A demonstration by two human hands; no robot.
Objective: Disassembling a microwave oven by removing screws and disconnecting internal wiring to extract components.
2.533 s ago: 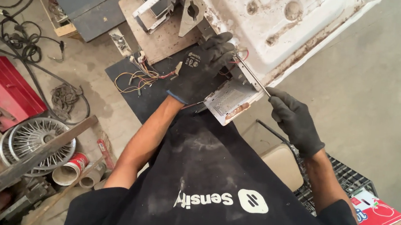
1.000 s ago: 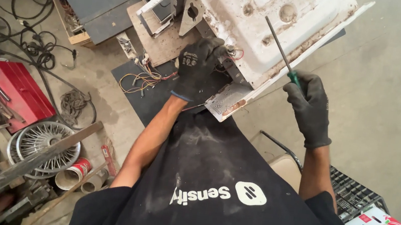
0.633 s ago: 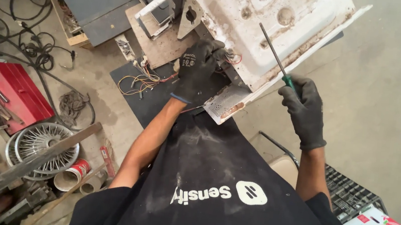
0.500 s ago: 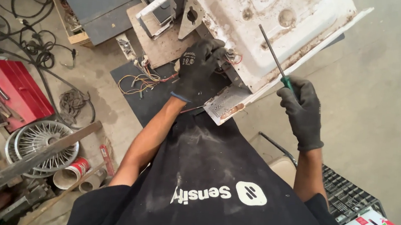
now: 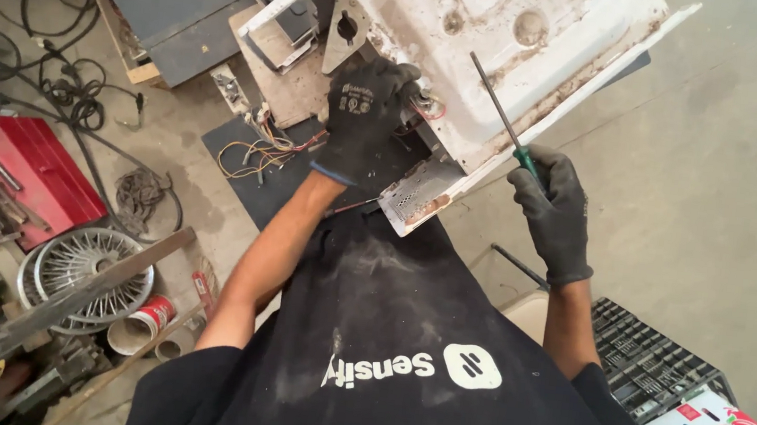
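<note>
A bare grey concrete floor point(image 5: 742, 187) is seen in even daylight; at nine o'clock a red toolbox point(image 5: 31, 178) and coiled black cables point(image 5: 60, 91) are laid; at seven a wire wheel point(image 5: 92, 265); at four a black crate point(image 5: 655, 367).

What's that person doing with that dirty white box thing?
A person in black gloves is working on a worn white appliance casing. The left hand grips its lower edge near some loose coloured wires. The right hand holds a green-handled screwdriver, its shaft lying across the casing.
</note>
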